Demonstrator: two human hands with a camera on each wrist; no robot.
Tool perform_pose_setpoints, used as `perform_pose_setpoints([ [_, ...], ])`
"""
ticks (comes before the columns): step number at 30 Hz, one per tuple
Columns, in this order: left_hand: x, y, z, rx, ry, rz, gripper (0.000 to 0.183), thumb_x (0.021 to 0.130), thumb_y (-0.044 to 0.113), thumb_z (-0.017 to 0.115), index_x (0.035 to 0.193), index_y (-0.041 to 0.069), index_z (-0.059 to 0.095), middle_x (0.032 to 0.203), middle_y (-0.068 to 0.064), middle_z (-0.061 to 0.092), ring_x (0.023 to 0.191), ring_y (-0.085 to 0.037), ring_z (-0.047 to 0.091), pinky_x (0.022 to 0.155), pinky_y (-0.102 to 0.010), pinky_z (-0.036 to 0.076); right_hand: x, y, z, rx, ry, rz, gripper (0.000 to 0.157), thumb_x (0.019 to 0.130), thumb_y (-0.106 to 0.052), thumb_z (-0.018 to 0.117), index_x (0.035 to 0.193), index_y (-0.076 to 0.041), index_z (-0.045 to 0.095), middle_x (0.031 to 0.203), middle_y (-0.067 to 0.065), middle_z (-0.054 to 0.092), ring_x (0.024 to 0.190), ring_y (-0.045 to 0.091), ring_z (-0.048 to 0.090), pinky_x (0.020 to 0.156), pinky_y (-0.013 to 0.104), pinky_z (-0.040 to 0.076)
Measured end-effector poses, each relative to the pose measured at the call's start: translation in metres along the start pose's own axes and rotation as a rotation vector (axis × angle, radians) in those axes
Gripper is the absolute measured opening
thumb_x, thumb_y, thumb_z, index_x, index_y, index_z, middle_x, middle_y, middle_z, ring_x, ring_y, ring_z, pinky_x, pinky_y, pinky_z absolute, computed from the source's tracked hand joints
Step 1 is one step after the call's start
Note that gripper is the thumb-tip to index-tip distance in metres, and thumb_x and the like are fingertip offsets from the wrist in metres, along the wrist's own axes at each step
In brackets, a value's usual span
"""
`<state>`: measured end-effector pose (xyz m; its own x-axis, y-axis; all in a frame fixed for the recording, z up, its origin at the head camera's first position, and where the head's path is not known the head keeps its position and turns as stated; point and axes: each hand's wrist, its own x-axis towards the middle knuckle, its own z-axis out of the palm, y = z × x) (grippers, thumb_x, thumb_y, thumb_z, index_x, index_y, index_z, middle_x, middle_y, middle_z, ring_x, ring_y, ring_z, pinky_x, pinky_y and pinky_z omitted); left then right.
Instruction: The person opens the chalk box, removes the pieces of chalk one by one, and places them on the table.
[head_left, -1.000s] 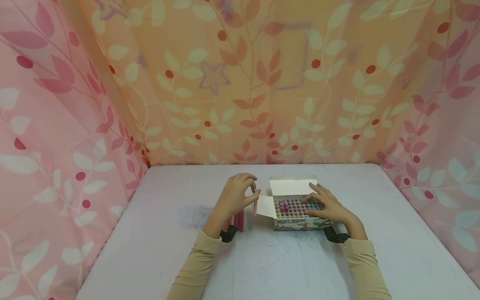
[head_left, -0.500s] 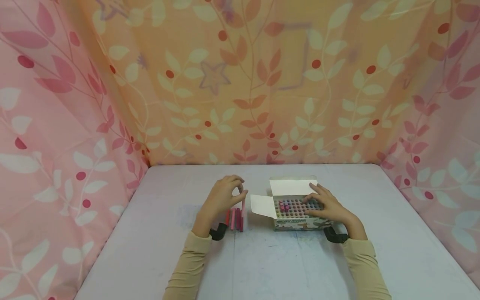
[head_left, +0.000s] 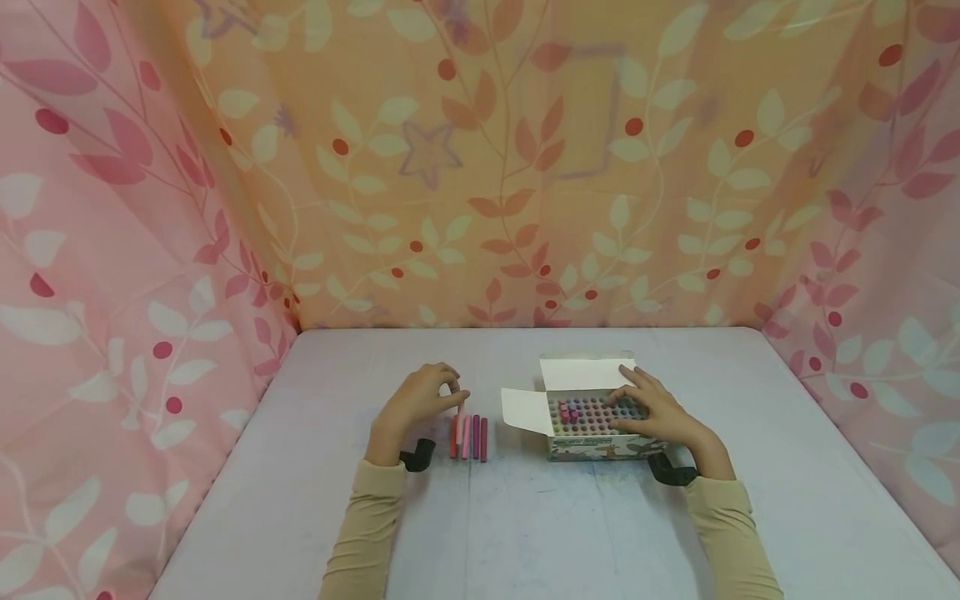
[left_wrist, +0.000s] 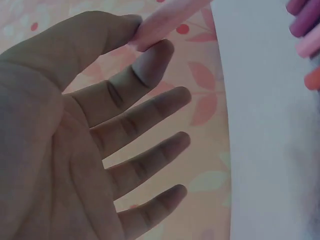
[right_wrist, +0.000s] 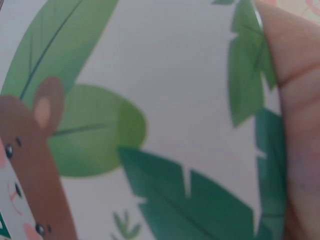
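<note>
A light pink chalk stick [left_wrist: 167,22] is pinched between the thumb and index fingertip of my left hand [head_left: 412,400], the other fingers spread apart in the left wrist view. Right below, a row of several red, pink and purple chalk sticks [head_left: 476,437] lies on the table. My right hand [head_left: 663,412] rests over the right end of the open chalk box [head_left: 592,450], fingers spread across its top. Inside is a tray of many holes, with a few pink chalks [head_left: 567,412] standing taller at the left. The right wrist view shows the box's printed side close up.
The box's white lid [head_left: 588,375] stands raised at the back, and a side flap [head_left: 527,411] sticks out left. Coloured smudges mark the white table [head_left: 570,533]. Floral curtains [head_left: 480,167] enclose the back and sides.
My left hand has moved left, away from the box flap, carrying the pink chalk over the row of sticks, which now shows fully. The right hand and box have stayed put.
</note>
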<state>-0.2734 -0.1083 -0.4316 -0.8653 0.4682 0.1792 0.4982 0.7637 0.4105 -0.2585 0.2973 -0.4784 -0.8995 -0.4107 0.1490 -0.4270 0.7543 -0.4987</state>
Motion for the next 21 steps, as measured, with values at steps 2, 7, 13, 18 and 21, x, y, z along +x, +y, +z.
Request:
perform_pose_setpoints([
  [2,-0.002,-0.005,0.000,-0.019,-0.024,-0.022,0.021,0.080,0.034,0.060,0.066,0.019,0.059,0.103,-0.004,0.059,0.099,-0.023,0.053,0.081,-0.038,0.043,0.000,0.000,0.000,0.000,-0.001,-0.002,0.031,0.069,-0.046,0.068,0.092,-0.029,0.057,0.142,0.016,0.019,0.128,0.042,0.008,0.089,0.069,0.010],
  [7,-0.004,-0.015,0.003,-0.048,-0.075,-0.081,0.020,0.079,0.033,0.061,0.067,0.018,0.060,0.101,-0.004,0.060,0.097,-0.022,0.054,0.080,-0.038,0.044,0.000,-0.001,-0.001,0.005,0.001,-0.004,0.031,0.069,-0.045,0.068,0.092,-0.028,0.057,0.142,0.017,0.019,0.128,0.043,0.008,0.088,0.069,0.010],
  [13,-0.005,-0.025,0.011,-0.063,-0.136,-0.171,0.019,0.078,0.034,0.062,0.067,0.018,0.062,0.098,-0.002,0.061,0.093,-0.022,0.056,0.077,-0.039,0.044,0.000,-0.001,-0.001,0.008,-0.004,0.000,0.031,0.069,-0.045,0.068,0.093,-0.029,0.057,0.142,0.017,0.019,0.128,0.043,0.008,0.088,0.069,0.010],
  [18,-0.004,-0.033,0.018,-0.029,-0.159,-0.198,0.018,0.078,0.037,0.062,0.067,0.022,0.062,0.094,0.001,0.060,0.082,-0.016,0.054,0.069,-0.038,0.044,0.000,-0.001,0.000,0.010,-0.002,0.003,0.031,0.069,-0.044,0.069,0.093,-0.030,0.057,0.142,0.017,0.019,0.129,0.042,0.007,0.088,0.069,0.010],
  [21,-0.004,-0.036,0.021,0.000,-0.156,-0.198,0.018,0.078,0.038,0.062,0.068,0.024,0.063,0.093,0.001,0.060,0.080,-0.016,0.053,0.067,-0.038,0.043,0.000,-0.002,0.000,0.009,-0.001,-0.001,0.031,0.069,-0.044,0.068,0.093,-0.029,0.057,0.142,0.017,0.019,0.128,0.042,0.008,0.088,0.069,0.010],
])
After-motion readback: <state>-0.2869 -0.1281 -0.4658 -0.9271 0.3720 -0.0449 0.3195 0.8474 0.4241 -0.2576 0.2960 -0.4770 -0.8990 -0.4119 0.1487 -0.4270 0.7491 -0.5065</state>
